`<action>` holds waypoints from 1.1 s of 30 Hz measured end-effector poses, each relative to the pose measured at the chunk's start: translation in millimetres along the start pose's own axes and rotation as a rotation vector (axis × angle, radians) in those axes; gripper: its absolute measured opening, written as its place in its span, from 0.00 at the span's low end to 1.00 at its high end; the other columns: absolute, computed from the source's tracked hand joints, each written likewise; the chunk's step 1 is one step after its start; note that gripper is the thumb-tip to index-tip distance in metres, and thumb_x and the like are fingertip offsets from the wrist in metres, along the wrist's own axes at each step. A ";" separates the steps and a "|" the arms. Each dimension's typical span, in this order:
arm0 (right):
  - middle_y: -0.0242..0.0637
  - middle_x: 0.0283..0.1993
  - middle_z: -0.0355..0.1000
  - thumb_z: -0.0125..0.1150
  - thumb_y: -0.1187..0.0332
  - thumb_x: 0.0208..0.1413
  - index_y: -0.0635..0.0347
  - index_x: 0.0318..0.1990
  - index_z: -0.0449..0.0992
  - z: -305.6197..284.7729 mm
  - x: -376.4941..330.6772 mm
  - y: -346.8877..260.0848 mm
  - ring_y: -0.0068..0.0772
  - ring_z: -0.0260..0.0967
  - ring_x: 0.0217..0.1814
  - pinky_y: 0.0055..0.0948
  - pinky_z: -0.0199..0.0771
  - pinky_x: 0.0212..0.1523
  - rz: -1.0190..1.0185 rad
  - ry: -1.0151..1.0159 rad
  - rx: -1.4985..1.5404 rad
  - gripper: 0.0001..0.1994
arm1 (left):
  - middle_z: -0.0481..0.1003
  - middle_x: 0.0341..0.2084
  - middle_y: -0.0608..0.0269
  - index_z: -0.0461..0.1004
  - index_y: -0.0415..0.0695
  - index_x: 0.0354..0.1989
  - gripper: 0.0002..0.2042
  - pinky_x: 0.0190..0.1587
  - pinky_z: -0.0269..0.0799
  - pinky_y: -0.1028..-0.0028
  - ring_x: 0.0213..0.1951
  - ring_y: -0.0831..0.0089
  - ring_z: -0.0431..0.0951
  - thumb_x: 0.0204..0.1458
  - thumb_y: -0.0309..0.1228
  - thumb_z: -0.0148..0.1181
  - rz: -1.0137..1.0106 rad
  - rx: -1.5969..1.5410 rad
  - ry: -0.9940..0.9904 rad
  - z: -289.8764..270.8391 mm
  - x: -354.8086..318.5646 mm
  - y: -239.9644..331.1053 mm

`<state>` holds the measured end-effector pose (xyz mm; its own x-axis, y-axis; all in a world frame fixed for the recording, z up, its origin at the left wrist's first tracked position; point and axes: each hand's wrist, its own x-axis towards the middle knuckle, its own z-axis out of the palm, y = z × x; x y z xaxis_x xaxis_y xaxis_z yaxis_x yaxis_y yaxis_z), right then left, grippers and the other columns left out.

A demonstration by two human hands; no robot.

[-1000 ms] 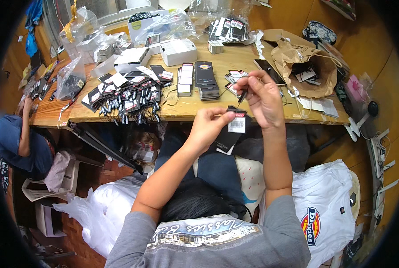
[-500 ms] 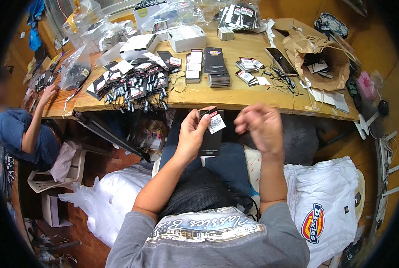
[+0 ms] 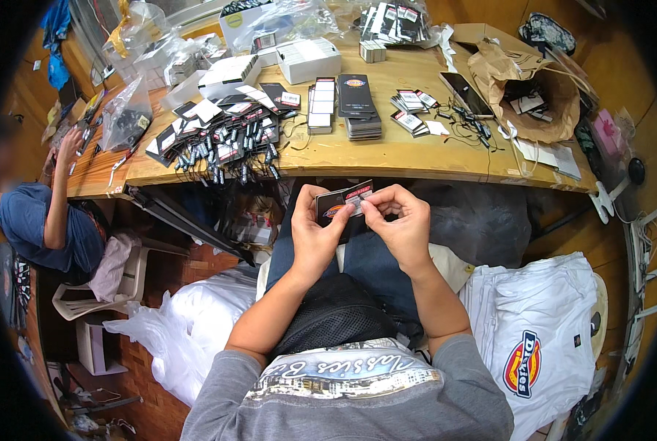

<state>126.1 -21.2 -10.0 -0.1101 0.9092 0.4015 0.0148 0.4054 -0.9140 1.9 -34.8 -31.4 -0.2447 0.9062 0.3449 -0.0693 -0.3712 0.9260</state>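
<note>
Over my lap, my left hand [image 3: 314, 229] is closed around black hang tags [image 3: 330, 200], its thumb pressing on their face. A smaller tag [image 3: 358, 194] with a red band and a white label lies against them. My right hand [image 3: 402, 224] pinches at the right edge of this smaller tag, thumb against forefinger. Its fingertips hide part of the tag, and a thin dark bit shows between them. Both hands are just in front of the table [image 3: 417, 163], where a heap of strung tags [image 3: 229, 132] and a neat stack of black tags [image 3: 358, 110] sit.
White boxes [image 3: 309, 60] stand at the back. To the right are loose tags [image 3: 413, 110], a phone [image 3: 466, 94] and an open paper bag [image 3: 523, 136]. White shirts [image 3: 534, 323] are piled at my right, a plastic bag [image 3: 189, 323] at my left. Another person [image 3: 42, 220] sits far left.
My right hand has come in from the right and now pinches the smaller tag's edge. The tags in my left hand have tilted. The other person's hand has shifted left.
</note>
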 end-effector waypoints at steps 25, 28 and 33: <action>0.33 0.19 0.66 0.56 0.80 0.39 0.66 0.21 0.66 -5.1 3.1 0.3 0.18 0.62 0.18 0.17 0.63 0.20 -0.199 0.054 -0.236 0.04 | 0.71 0.36 0.53 0.65 0.38 0.44 0.19 0.38 0.65 0.79 0.38 0.70 0.73 0.41 0.12 0.44 0.144 0.206 -0.296 -12.4 -2.4 17.7; 0.33 0.19 0.66 0.56 0.79 0.39 0.66 0.22 0.68 -3.5 -1.3 -6.9 0.18 0.63 0.19 0.16 0.63 0.21 -0.186 0.013 -0.232 0.03 | 0.73 0.28 0.61 0.68 0.32 0.38 0.12 0.35 0.67 0.82 0.31 0.80 0.71 0.42 0.16 0.51 0.029 0.160 -0.088 -15.2 -0.8 14.7; 0.32 0.19 0.66 0.56 0.82 0.36 0.67 0.21 0.68 1.0 -3.8 -15.3 0.16 0.59 0.19 0.15 0.60 0.22 -0.175 0.026 -0.203 0.04 | 0.73 0.27 0.60 0.70 0.35 0.36 0.13 0.32 0.67 0.83 0.29 0.80 0.72 0.39 0.14 0.52 0.187 0.287 -0.133 -13.0 -4.0 23.3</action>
<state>125.3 -30.9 2.4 -0.1035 0.8245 0.5563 0.1971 0.5652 -0.8011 -11.3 -49.6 -13.2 -0.0980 0.8534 0.5120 0.2437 -0.4782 0.8437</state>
